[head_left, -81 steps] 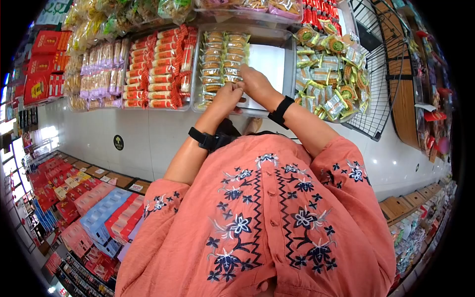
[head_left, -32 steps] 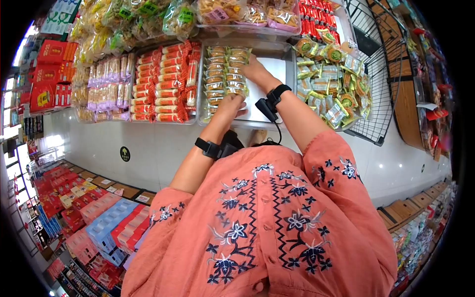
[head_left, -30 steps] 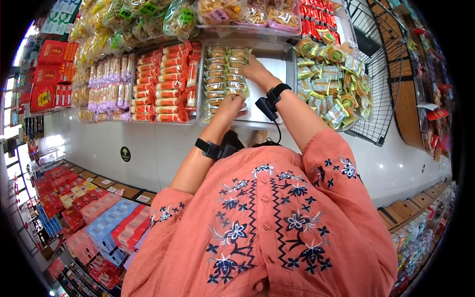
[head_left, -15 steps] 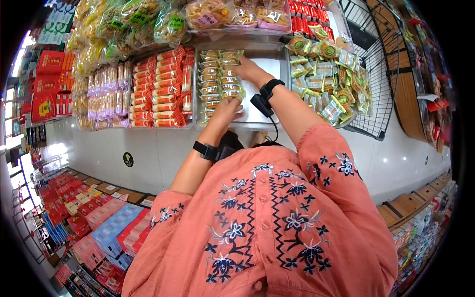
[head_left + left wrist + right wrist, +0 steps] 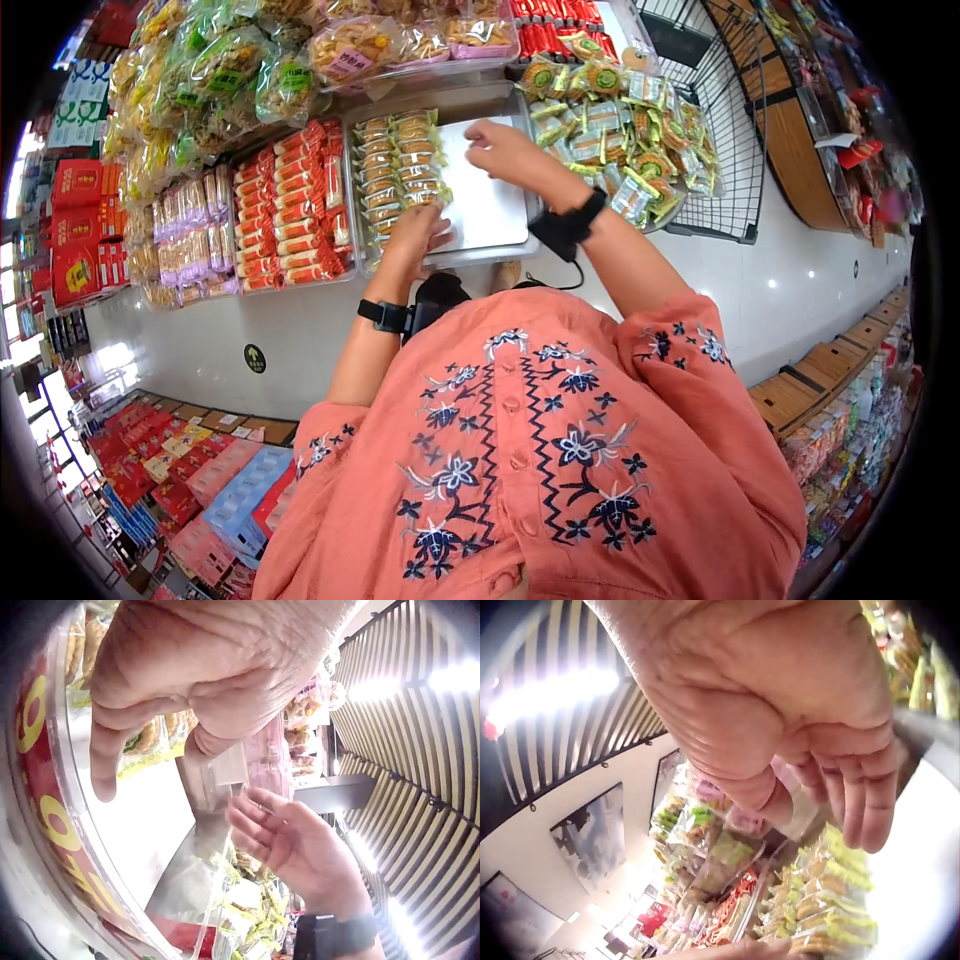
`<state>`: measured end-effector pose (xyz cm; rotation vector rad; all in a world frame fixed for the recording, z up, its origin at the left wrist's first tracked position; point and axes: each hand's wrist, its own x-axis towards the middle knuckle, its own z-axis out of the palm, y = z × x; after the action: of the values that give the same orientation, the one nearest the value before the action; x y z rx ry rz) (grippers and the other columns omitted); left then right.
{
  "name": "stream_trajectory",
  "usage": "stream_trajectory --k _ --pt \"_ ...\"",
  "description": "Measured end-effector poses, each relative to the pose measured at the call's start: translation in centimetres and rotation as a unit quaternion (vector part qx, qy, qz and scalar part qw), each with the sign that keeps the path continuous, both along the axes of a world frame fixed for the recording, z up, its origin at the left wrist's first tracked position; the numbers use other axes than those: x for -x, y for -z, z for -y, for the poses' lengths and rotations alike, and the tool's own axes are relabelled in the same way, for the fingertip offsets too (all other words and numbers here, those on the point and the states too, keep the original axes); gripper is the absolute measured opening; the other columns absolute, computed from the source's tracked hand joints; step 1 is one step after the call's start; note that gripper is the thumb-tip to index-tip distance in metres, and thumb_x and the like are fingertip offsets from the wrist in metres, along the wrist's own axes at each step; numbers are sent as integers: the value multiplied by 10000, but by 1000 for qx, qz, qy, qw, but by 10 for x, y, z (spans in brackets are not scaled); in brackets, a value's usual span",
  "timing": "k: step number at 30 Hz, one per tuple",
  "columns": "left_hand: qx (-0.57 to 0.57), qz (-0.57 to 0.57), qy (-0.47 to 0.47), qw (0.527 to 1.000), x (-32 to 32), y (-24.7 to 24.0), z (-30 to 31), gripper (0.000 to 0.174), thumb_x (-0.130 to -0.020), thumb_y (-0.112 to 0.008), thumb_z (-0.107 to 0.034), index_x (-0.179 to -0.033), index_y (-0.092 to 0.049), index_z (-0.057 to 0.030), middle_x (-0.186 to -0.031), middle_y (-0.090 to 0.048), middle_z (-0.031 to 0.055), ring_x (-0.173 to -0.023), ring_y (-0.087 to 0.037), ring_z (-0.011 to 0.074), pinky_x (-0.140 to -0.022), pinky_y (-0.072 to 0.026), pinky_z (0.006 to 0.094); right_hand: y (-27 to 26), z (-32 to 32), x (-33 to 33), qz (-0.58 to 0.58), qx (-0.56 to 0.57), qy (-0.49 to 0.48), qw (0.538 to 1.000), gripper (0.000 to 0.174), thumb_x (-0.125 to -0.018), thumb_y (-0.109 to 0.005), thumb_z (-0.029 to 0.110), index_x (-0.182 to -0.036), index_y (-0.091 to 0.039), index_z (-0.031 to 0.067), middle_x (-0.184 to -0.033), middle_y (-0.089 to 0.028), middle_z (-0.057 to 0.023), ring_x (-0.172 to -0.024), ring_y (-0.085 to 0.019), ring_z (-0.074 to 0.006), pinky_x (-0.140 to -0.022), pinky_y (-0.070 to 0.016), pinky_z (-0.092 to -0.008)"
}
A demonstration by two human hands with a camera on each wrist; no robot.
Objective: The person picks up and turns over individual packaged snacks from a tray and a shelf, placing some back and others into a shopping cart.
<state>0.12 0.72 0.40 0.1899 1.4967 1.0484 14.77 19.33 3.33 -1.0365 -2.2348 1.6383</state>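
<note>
Two rows of wrapped round biscuits (image 5: 416, 150) stand on edge in the left part of a clear plastic tray (image 5: 524, 112). A white sheet (image 5: 490, 215) covers the tray's right part. My left hand (image 5: 415, 238) is at the near end of the right-hand row, fingertips right at the last packet; in the left wrist view its fingers hang relaxed, with biscuits (image 5: 150, 737) behind them. My right hand (image 5: 512, 158) hovers over the white sheet, to the right of the rows. The right wrist view shows its fingers (image 5: 870, 791) loosely bent with nothing between them.
Red-wrapped rolls (image 5: 300, 205) fill the tray to the left. Loose green-and-yellow packets (image 5: 625, 140) heap at the right, before a wire cart (image 5: 725, 190). Bagged snacks (image 5: 230, 65) rise behind. A price strip (image 5: 52, 802) runs along the tray's front.
My right hand has come away from the right-hand biscuit row and moved right over the white sheet. My left hand stays at the row's near end. The head view has shifted.
</note>
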Motion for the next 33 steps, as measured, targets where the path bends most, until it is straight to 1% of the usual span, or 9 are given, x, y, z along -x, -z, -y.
stream_trajectory --k 2,6,8,9,12,16,26,30,33 --pt "-33 4 5 999 1 9 3 422 -1011 -601 -315 -1256 -523 19 -1158 -576 94 -1088 -628 235 -927 -573 376 -23 -4 -38 -20 55 31 998 364 -931 -620 234 -1222 -601 16 -982 -674 -78 -829 -657 -139 -674 -555 -298" --pt "-25 6 12 1000 -1 11 5 433 -1008 -615 -324 -1252 -531 23 -1146 -586 90 -1071 -640 234 -910 -575 369 -52 -10 -105 -1 -114 136 984 248 -920 -623 186 -1093 -640 8 -887 -674 -69 -733 -638 -128 -629 -502 -291" --pt "-17 4 14 1000 4 11 7 433 -1007 -619 -329 -1245 -539 25 -1131 -601 88 -1059 -650 237 -903 -575 364 -47 -20 -127 38 -232 161 958 243 -901 -627 164 -1074 -641 -7 -887 -666 -108 -731 -634 -165 -653 -493 -321" --pt "-17 6 16 1000 3 11 7 430 -1007 -620 -331 -1238 -546 25 -1122 -608 87 -1053 -655 238 -900 -574 360 -52 -18 -134 44 -254 180 949 246 -888 -659 207 -1022 -645 0 -912 -683 -207 -833 -673 -391 -733 -534 -457" --pt "-19 2 20 1000 3 15 7 403 -1009 -621 -332 -1201 -570 19 -1106 -630 86 -1049 -670 246 -887 -573 354 -49 -20 -144 182 -321 172 913 274 -890 -668 231 -1056 -639 15 -931 -678 -226 -866 -671 -413 -743 -532 -485" --pt "-50 0 11 999 -1 9 8 391 -1011 -617 -340 -1181 -574 10 -1096 -628 84 -1066 -670 254 -888 -572 364 -50 -16 -140 232 -319 162 905 254 -900 -651 221 -1039 -613 12 -909 -697 -244 -870 -675 -436 -736 -523 -534" --pt "-50 2 39 998 3 8 10 395 -1017 -598 -363 -1119 -581 17 -1060 -619 92 -1101 -664 296 -896 -573 372 -15 -25 -137 224 -342 171 896 247 -892 -661 202 -960 -596 -26 -849 -683 -274 -827 -663 -473 -700 -513 -563" --pt "-52 24 80 995 5 5 11 634 -993 -624 -367 -1359 -454 123 -1255 -585 214 -1135 -643 324 -867 -588 383 -10 -24 -133 240 -341 183 890 246 -875 -672 192 -925 -609 -41 -854 -680 -287 -827 -657 -485 -709 -520 -560" --pt "-50 21 112 992 8 1 13 569 -1007 -609 -381 -1320 -495 80 -1217 -609 182 -1132 -645 306 -894 -579 381 -6 -28 -134 244 -336 189 890 263 -863 -687 198 -913 -609 -48 -862 -681 -292 -839 -660 -486 -723 -524 -556"
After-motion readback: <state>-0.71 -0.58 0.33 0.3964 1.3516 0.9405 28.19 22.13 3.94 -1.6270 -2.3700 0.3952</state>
